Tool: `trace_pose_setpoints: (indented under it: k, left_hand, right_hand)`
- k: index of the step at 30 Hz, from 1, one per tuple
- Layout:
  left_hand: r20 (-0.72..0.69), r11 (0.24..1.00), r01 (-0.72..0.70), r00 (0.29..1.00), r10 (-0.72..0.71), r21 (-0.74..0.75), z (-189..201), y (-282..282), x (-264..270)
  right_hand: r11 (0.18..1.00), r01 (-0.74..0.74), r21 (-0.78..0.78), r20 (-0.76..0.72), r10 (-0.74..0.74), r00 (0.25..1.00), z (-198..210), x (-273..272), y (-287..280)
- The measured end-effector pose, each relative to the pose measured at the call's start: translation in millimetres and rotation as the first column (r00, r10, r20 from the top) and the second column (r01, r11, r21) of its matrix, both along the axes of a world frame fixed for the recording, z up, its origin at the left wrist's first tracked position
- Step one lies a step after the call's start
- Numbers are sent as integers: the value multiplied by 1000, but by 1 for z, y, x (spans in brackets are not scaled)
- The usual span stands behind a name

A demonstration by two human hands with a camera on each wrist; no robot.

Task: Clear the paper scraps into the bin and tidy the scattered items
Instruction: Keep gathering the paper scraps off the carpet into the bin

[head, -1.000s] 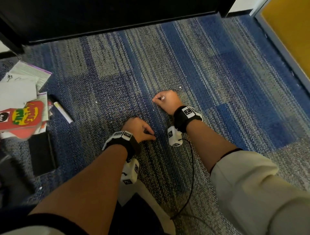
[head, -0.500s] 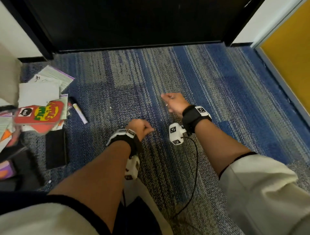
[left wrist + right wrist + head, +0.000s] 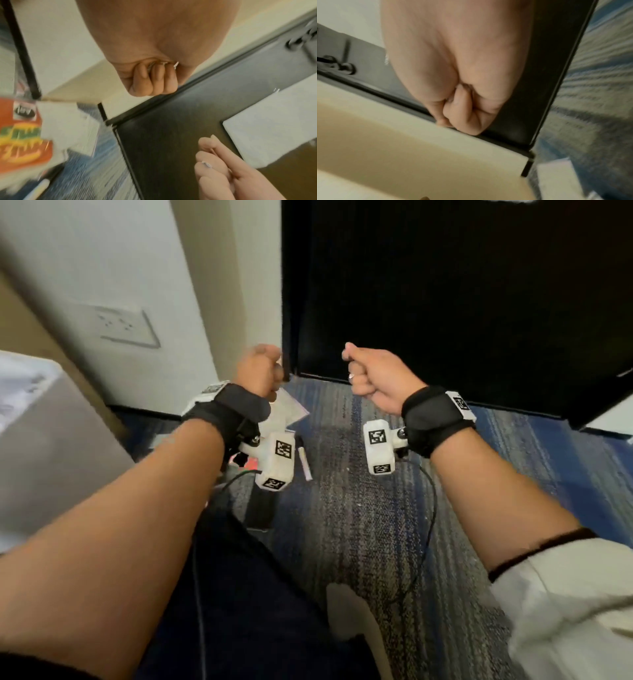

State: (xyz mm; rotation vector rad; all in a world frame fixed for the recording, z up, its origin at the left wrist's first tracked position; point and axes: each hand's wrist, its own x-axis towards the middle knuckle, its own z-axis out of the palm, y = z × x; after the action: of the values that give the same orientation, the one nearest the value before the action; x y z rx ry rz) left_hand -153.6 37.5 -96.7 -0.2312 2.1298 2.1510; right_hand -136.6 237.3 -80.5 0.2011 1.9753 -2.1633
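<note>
My knee (image 3: pixel 239 594) in dark cloth is nearest, low over the carpet (image 3: pixel 359 525), with a white shoe toe (image 3: pixel 352 618) just right of it. Above the carpet both my arms are raised, each wrist in a black strap carrying a white camera block.

My left hand (image 3: pixel 258 373) is curled into a fist; the left wrist view shows a thin white scrap (image 3: pixel 175 65) sticking out between the curled fingers (image 3: pixel 159 81) and the palm, so it grips paper. My right hand (image 3: pixel 373 380) is also fisted, thumb laid over the forefinger, and a small pale scrap (image 3: pixel 350 376) shows pinched at its knuckles; the left wrist view shows the same fleck (image 3: pixel 206 164) on the fingers.

On the carpet beneath my left wrist lie loose white sheets (image 3: pixel 286 410), a white marker (image 3: pixel 304 462), a flat black item (image 3: pixel 260 510) and, in the left wrist view, an orange printed card (image 3: pixel 22 146) partly under paper.

Left of the carpet stands a grey box-like thing (image 3: pixel 51 446), blurred; I cannot tell whether it is the bin. Beyond it is the cream wall with a socket plate (image 3: pixel 125 326), and straight past my hands the black door (image 3: pixel 445 302) meets the carpet.
</note>
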Motion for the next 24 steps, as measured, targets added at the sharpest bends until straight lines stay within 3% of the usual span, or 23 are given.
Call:
trace_pose_setpoints:
  k: [2, 8, 12, 14, 16, 18, 20, 22, 24]
  left_hand:
    - [-29, 997, -52, 998, 54, 58, 34, -47, 14]
    - [-203, 979, -203, 959, 200, 5, 94, -176, 59]
    - [-271, 900, -425, 881, 388, -94, 100, -256, 79]
    - [-286, 827, -512, 849, 445, -231, 96, -287, 86]
    - [-260, 759, -526, 850, 458, -385, 87, -316, 98]
    - [-207, 717, -475, 877, 433, -510, 77, -339, 110]
    - [-160, 709, -422, 899, 408, -565, 65, -353, 119]
    - [-131, 721, -380, 917, 378, -580, 57, -355, 121]
    - [-140, 680, -373, 917, 373, -631, 58, -352, 122]
  right_hand:
    - [994, -66, -85, -20, 65, 998, 32, -7, -49]
    - [939, -285, -190, -96, 271, 958, 98, -7, -199]
    - [908, -404, -112, -141, 388, 911, 116, 5, -291]
    - [908, -415, -50, -132, 406, 904, 117, 9, -324]
    - [891, -441, 110, -89, 451, 888, 109, 9, -359]
    - [774, -496, 395, -40, 554, 832, 100, 7, -390]
    - [487, -503, 714, 34, 693, 720, 96, 7, -412]
    - [224, -451, 864, 130, 766, 630, 95, 10, -429]
    - [183, -477, 860, 185, 758, 625, 95, 11, -438]
